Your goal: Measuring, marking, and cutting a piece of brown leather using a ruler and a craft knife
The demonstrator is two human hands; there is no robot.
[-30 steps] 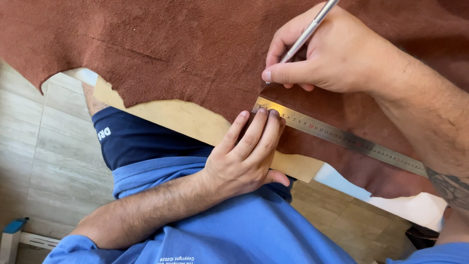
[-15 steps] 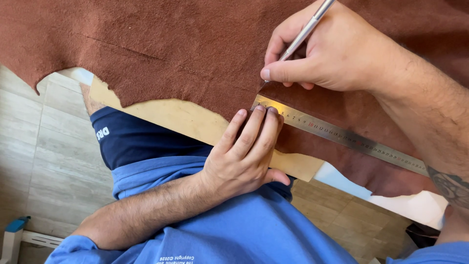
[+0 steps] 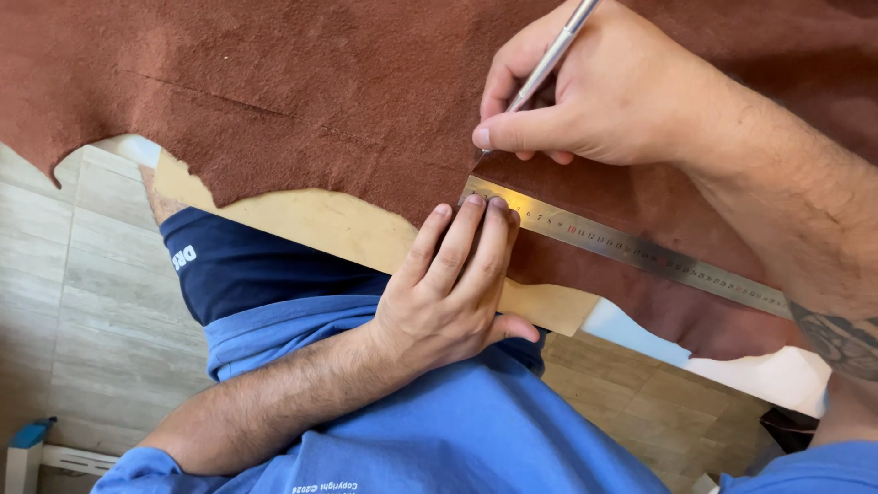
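- right hand [image 3: 604, 87] pinched shut around a slim silver pen [image 3: 549, 59], held like a pencil; tip hidden behind the thumb, seemingly down on the leather right at the ruler's upper edge.
- tip sits at the near end of the metal ruler [image 3: 631, 247], just above the left fingertips.
- left hand [image 3: 453, 293] flat, fingers [image 3: 476, 233] together and pressing down on the ruler's end; nothing gripped, just pinning it.
- ruler lies flat on the brown leather sheet [image 3: 320, 101], running diagonally down toward the right, far end passing under the right forearm.
- leather spread over a pale board [image 3: 338, 229], ragged edge overhanging; board's front strip exposed below it.
- faint straight line [image 3: 210, 96] visible on the leather further left, roughly parallel to the ruler; looks like one mark already in place.
- along the ruler edge itself no drawn line can be made out; judging by tip position at the end of the ruler, either just starting or just finishing this stroke, cannot tell which.
- no cut visible anywhere, sheet looks whole.
- below the board: blue shirt [image 3: 476, 430], dark shorts [image 3: 265, 265], tiled floor [image 3: 82, 302].
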